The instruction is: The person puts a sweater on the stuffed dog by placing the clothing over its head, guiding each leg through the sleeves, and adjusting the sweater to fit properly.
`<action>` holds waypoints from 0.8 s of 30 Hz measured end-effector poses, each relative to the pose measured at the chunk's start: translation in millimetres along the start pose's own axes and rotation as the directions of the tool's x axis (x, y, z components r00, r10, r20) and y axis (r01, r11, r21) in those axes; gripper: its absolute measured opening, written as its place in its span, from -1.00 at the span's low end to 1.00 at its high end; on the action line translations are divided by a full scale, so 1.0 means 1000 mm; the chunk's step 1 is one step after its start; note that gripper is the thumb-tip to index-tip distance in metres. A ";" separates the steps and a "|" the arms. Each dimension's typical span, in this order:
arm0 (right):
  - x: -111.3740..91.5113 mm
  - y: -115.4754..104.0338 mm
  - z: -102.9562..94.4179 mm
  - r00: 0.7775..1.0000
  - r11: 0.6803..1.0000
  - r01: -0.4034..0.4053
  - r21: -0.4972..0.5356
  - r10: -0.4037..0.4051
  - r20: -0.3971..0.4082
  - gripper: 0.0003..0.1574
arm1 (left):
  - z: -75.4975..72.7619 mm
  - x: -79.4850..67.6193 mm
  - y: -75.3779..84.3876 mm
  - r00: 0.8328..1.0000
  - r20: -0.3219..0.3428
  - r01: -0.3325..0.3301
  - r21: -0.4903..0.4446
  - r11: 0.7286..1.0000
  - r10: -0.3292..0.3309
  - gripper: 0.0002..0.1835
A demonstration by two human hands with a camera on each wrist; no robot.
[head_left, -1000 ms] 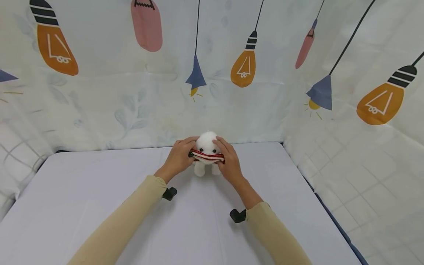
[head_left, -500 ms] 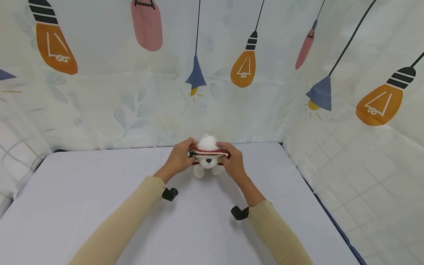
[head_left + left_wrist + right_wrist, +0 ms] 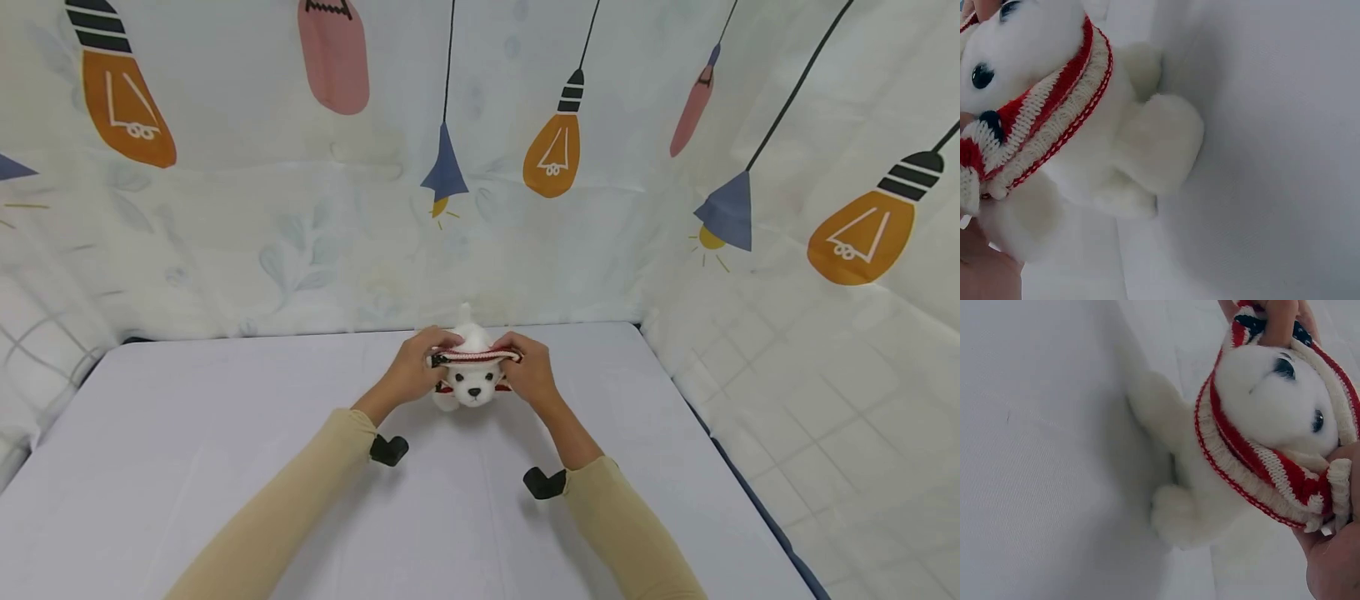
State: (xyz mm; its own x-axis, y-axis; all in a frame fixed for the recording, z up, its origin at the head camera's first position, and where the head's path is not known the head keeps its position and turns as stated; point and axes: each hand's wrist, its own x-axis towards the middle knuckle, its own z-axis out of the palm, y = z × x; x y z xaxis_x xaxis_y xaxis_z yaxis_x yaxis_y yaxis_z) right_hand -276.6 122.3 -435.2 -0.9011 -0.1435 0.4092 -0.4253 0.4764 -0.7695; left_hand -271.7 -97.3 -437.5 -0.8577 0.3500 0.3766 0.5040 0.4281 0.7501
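A white plush dog (image 3: 474,387) with dark eyes and nose stands on the table, facing me. Around its head is a small knitted garment (image 3: 472,357), red and white with a dark blue part. One edge stretches across the forehead, and another encircles the neck below the chin in the right wrist view. My left hand (image 3: 412,368) grips the knit on the left side of the head, and my right hand (image 3: 531,371) grips it on the right. Plush paws (image 3: 1166,140) show below the garment in the left wrist view. Some fingertips are hidden behind the knit.
A white cloth covers the table (image 3: 187,442). Close behind the toy rises a pale curtain (image 3: 360,250) printed with lamps and bulbs, which continues along the right side. A dark wrist mount (image 3: 390,450) sticks out from each sleeve.
The knit edge has gone from below the eyes, over them, up to the forehead, uncovering the eyes and nose. The dog's head has tipped lower, and both hands have come down slightly with it.
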 end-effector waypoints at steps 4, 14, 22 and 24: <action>-0.001 0.000 -0.001 0.996 0.997 -0.074 0.007 0.073 0.057 -0.68 | 0.002 -0.001 -0.001 0.995 0.075 0.062 -0.049 0.997 -0.058 -0.54; 0.000 -0.002 -0.003 0.959 0.979 -0.202 -0.020 0.201 0.200 -0.73 | -0.001 -0.001 0.003 0.964 0.172 0.226 -0.144 0.963 -0.201 -0.59; 0.003 -0.006 -0.001 0.916 0.962 -0.274 -0.012 0.264 0.301 -0.77 | -0.001 -0.001 -0.003 0.941 0.178 0.316 -0.162 0.935 -0.288 -0.63; 0.004 -0.006 -0.001 0.902 0.958 -0.287 -0.002 0.271 0.336 -0.77 | -0.002 -0.001 -0.003 0.934 0.188 0.336 -0.166 0.927 -0.305 -0.62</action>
State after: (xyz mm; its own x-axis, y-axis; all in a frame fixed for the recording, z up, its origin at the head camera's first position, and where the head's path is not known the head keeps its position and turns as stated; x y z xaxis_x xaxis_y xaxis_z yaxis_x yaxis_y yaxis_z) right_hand -277.7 120.1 -428.5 -0.9564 -0.2920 -0.0039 -0.1490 0.4995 -0.8534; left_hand -272.4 -100.4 -439.2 -0.9354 0.3529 0.0209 0.1623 0.3761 0.9123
